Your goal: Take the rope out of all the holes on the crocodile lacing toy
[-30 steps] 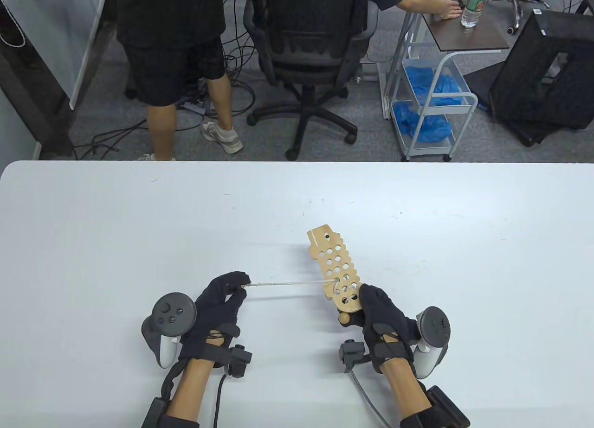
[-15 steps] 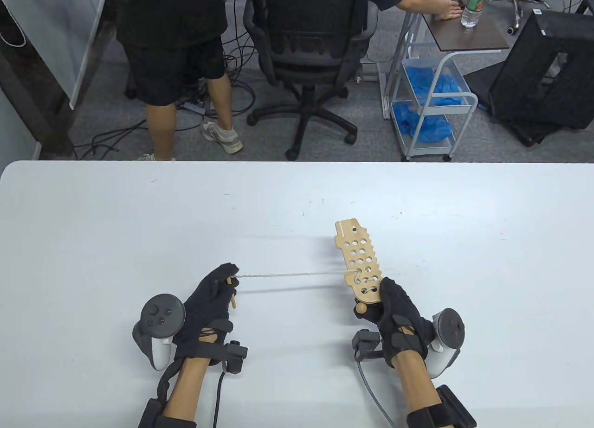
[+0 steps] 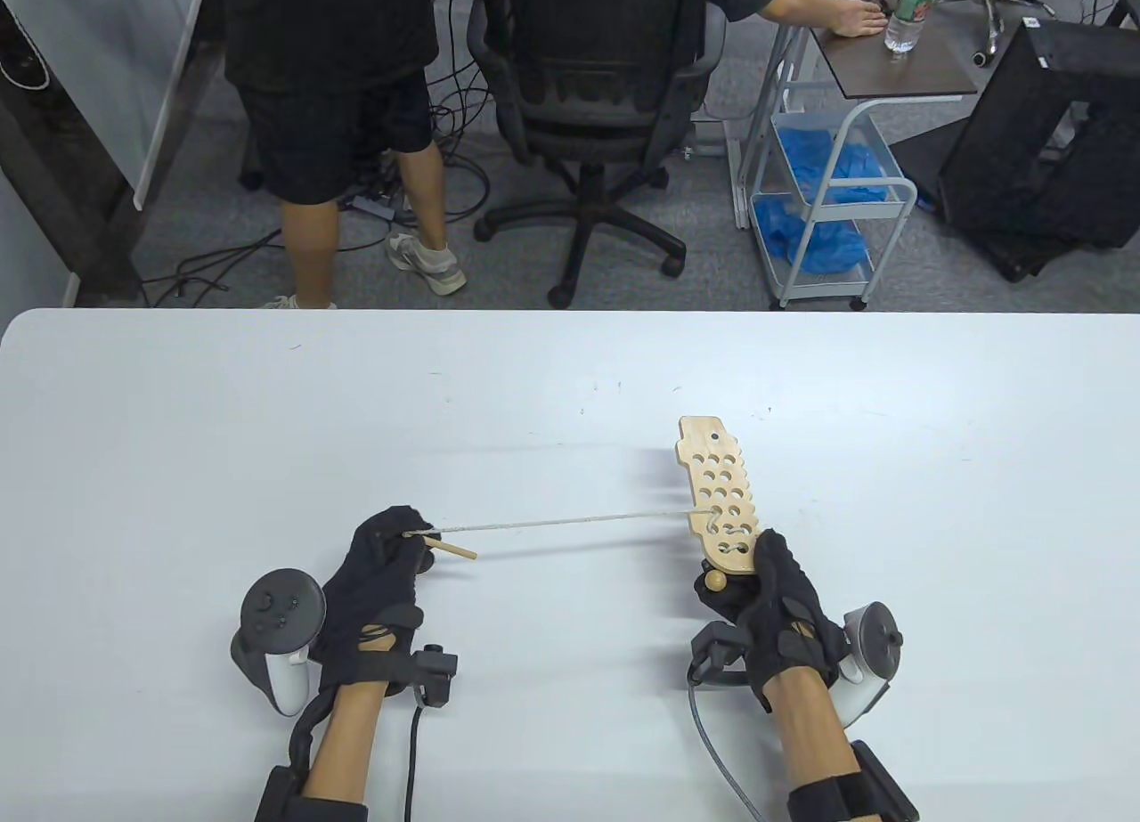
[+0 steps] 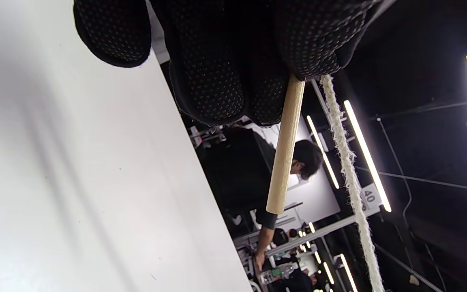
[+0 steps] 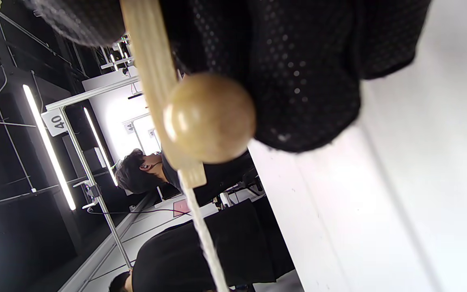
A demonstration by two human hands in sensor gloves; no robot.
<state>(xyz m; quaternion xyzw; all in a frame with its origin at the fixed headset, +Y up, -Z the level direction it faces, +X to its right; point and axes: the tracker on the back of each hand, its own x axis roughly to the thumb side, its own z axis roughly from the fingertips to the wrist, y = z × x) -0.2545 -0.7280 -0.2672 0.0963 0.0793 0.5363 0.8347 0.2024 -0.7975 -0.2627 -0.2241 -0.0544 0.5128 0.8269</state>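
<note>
Rope (image 3: pixel 570 521) ran taut across the table view, from the left hand (image 3: pixel 378 581) to the crocodile toy (image 3: pixel 720 506) held by the right hand (image 3: pixel 784 608). That wooden board, full of round holes, stood over the white worktop (image 3: pixel 570 386) with its far end pointing away from the person; the rope met it at a hole near its lower part. The right hand was closed around the board's near end, its fingers wrapped over the top edge and a wooden ball (image 3: pixel 713 580) showing just below the board beside the thumb. The left hand sat well apart to the left, fingers curled, pinching the rope where a short wooden stick (image 3: pixel 450 549) poked out toward the right. Both forearms came in from the bottom edge, a tracker on the back of each hand.

In the left wrist view, the gloved fingers (image 4: pixel 217 61) were bunched together at the top, gripping the stick (image 4: pixel 284 150) and the rope (image 4: pixel 349 178) side by side; both hung out from the fingertips, with the worktop (image 4: pixel 75 182) to the left.

In the right wrist view, the gloved fingers (image 5: pixel 298 69) were clamped on the board's edge (image 5: pixel 148 61), the ball (image 5: pixel 209 117) sat against it, and the rope (image 5: pixel 205 235) stretched away below.
</note>
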